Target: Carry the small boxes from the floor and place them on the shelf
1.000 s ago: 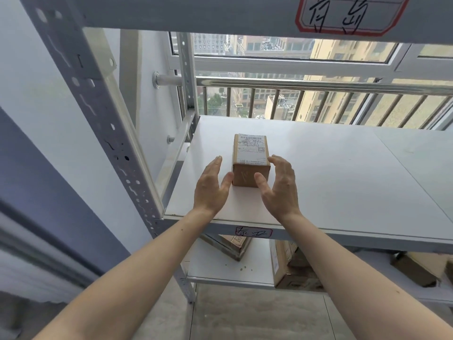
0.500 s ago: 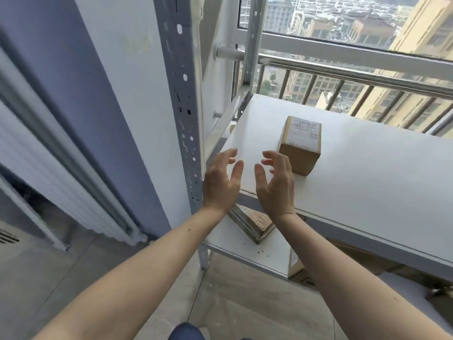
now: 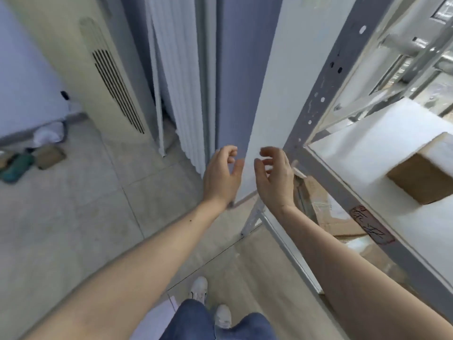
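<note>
A small brown cardboard box [image 3: 420, 176] stands on the white shelf board [image 3: 367, 153] at the right edge of the view. My left hand [image 3: 220, 175] and my right hand [image 3: 275, 177] hang in the air left of the shelf's grey corner post [image 3: 316, 94], well apart from the box. Both hands are empty, with fingers loosely curled and apart. More cardboard boxes [image 3: 321, 207] lie on the lower shelf level, partly hidden under the board.
A tall white floor air conditioner [image 3: 98, 69] stands at the back left beside a pleated white curtain [image 3: 176, 77]. Small items [image 3: 49, 157] lie on the tiled floor at far left. My feet in white shoes [image 3: 199, 288] are at the bottom.
My hands have let go of the box and drawn back from the shelf. My view has swung left and down, so the box now sits at the far right.
</note>
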Motion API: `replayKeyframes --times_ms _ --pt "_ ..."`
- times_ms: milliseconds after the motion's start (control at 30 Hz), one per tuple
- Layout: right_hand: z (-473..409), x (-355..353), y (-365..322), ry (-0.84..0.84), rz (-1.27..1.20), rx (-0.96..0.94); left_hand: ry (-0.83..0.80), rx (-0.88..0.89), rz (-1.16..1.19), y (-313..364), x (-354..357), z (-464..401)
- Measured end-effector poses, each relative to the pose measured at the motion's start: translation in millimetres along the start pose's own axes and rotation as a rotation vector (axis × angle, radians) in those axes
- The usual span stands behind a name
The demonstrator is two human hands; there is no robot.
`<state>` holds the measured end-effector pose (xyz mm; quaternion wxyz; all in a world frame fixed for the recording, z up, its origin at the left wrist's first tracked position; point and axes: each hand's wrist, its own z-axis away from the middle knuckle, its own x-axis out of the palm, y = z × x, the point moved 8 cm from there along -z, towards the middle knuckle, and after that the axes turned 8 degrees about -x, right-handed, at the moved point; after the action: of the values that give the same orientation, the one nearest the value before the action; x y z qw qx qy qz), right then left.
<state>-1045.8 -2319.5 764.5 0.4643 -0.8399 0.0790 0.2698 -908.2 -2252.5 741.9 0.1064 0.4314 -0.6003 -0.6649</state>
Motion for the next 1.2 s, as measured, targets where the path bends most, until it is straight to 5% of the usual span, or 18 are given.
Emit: replayKeyframes --times_ms 533,1200 --pt "140 257 -171 -0.778 -0.189 -0.158 0.544 -0.602 -0.076 -194 -276 128" --pt "425 441 -420 -1.356 -0.316 -0.444 1.045 -0.974 0.178 -338 -547 380"
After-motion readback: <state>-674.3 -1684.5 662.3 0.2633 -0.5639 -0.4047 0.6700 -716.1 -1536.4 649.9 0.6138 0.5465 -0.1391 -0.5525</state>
